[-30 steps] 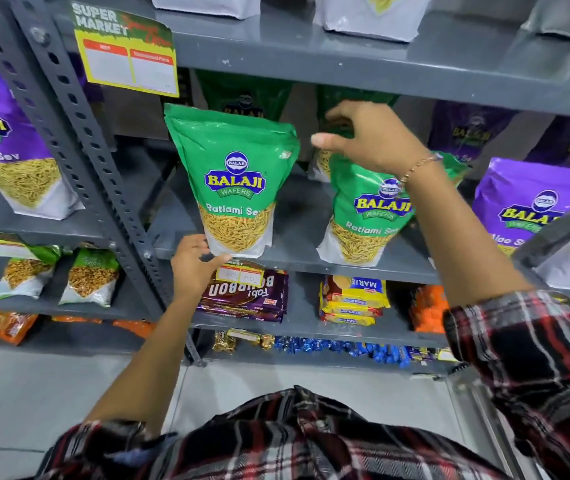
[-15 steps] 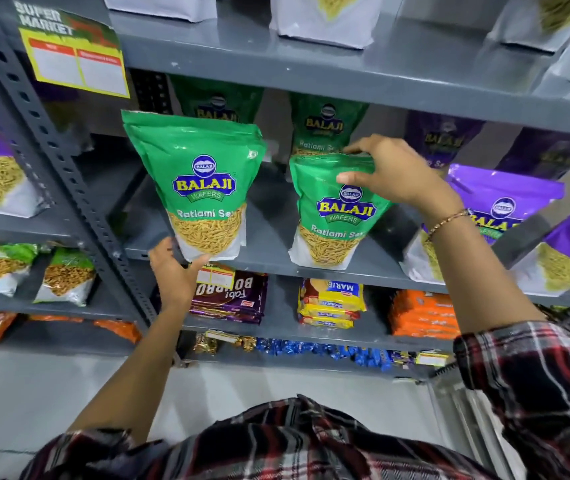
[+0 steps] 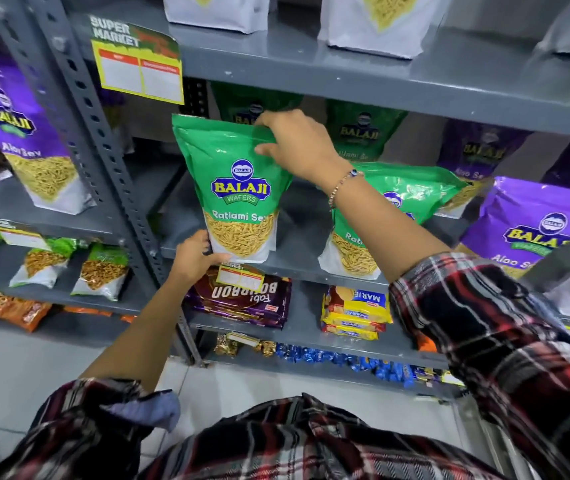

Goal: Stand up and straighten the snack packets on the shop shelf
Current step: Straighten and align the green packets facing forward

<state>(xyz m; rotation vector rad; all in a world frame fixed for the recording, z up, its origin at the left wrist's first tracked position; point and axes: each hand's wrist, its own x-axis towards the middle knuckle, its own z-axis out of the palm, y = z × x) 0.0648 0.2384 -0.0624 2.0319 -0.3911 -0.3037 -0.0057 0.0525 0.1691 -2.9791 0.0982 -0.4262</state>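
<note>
A green Ratlami Sev packet (image 3: pixel 231 188) stands upright at the front of the middle grey shelf (image 3: pixel 297 268). My right hand (image 3: pixel 297 143) pinches its top right corner. My left hand (image 3: pixel 195 258) grips its bottom left corner at the shelf edge. A second green packet (image 3: pixel 394 216) stands to the right, partly hidden behind my right forearm, its top leaning right. Two more green packets (image 3: pixel 363 129) stand behind in shadow. A purple Aloo Sev packet (image 3: pixel 533 223) stands at the right.
A slotted steel upright (image 3: pixel 103 161) divides this bay from the left one, where another purple packet (image 3: pixel 24 133) stands. A yellow price card (image 3: pixel 138 71) hangs from the upper shelf. Bourbon biscuit packs (image 3: pixel 242 299) and Marie packs (image 3: pixel 356 310) lie on the shelf below.
My right hand let go of the second green packet and moved left onto the top of the first one. My left hand rose from the shelf edge to grip that packet's bottom corner.
</note>
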